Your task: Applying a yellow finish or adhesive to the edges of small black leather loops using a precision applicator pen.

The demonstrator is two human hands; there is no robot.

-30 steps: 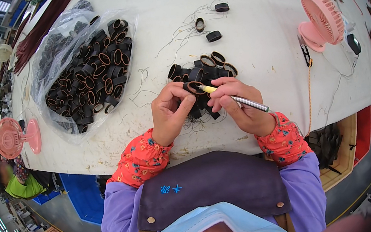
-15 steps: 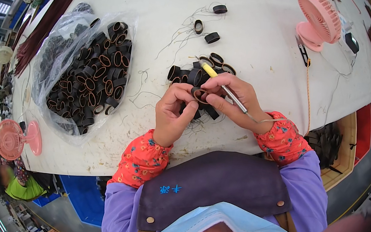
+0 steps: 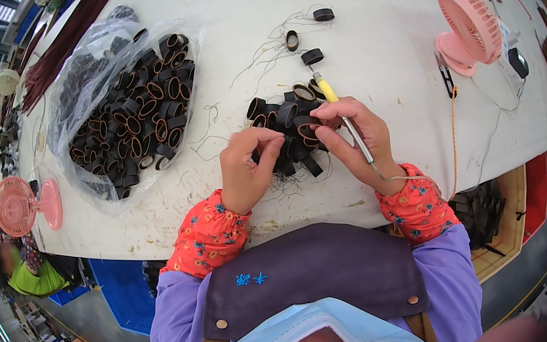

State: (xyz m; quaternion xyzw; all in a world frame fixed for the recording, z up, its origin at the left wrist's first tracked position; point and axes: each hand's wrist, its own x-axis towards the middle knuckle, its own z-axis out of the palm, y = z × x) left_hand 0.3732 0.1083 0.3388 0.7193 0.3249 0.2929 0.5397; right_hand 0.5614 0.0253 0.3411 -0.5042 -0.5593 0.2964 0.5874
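Holding black loop (image 3: 307, 127) clamped in right grip (image 3: 363, 139), at loose pile (image 3: 287, 113) on table (image 3: 217, 54). Carrying yellow-and-silver tool (image 3: 327, 91) in same hand, pointing tip away, probably to spare fingertips for loop. Pinching left grip (image 3: 245, 166) together nearby, apparently on nothing.

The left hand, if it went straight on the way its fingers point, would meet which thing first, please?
Most likely the pile of black rings, just ahead of the left hand; depth is unclear, so it might pass slightly above them.
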